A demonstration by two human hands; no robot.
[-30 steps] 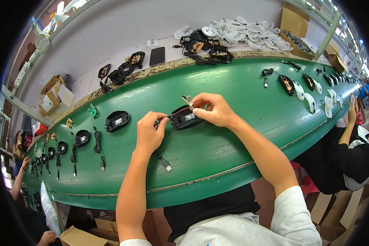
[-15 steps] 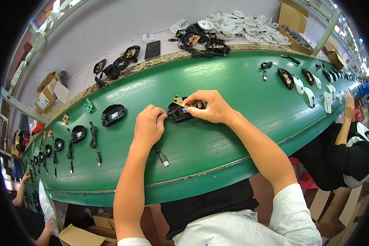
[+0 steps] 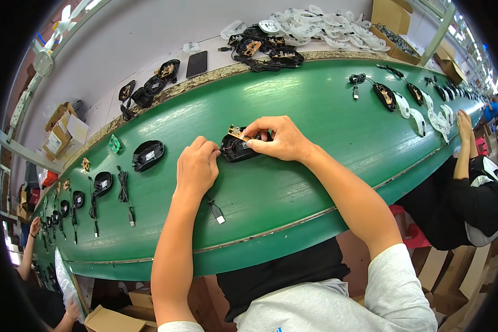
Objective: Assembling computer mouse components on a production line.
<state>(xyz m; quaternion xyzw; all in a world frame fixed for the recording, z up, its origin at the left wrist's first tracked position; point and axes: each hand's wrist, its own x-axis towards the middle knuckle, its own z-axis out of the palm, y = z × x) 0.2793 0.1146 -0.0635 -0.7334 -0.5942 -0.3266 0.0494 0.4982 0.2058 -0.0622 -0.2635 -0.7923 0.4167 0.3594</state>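
Note:
On the green work surface point(image 3: 293, 191), a black computer mouse shell point(image 3: 233, 153) lies between my hands, its hollow side up. My right hand point(image 3: 282, 139) is closed with thumb and fingers on a small tan circuit board point(image 3: 235, 131), tilted above the shell's far part. Thin wires run inside the shell beside the board. At the shell's left edge my left hand point(image 3: 198, 165) pinches the black cable; its fingertips are partly hidden. Below that hand the cable's USB plug point(image 3: 217, 213) rests on the green surface.
To the left are another black shell point(image 3: 148, 156), a green circuit board point(image 3: 115, 144) and coiled cables point(image 3: 123, 188). White plastic covers point(image 3: 326, 27) are heaped on the back ledge beside black mouse parts point(image 3: 265, 50). At right, a co-worker's hand point(image 3: 464, 124) is near white covers.
The view has shifted slightly. My left fingers have drawn back a little from the shell's edge. My right hand still grips the board. At right, the co-worker's hand and some white covers have moved.

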